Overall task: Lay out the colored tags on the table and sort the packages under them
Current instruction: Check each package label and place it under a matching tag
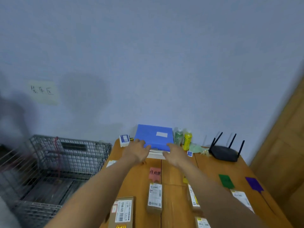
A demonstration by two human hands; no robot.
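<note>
Both hands are reaching for the flat blue plastic box (153, 136) at the wooden table's (213, 168) far edge — left hand (137, 151) and right hand (175, 154), fingers spread, touching its near corners, equally close — beyond the pink paper tag (155, 173).

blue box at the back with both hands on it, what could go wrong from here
1. The blue box stands right beside the green bottle and yellow bottle; swinging it right could topple them.
2. Both forearms reach over the packages; the right forearm hides the yellow tag, so drawing back low might drag it.
</note>
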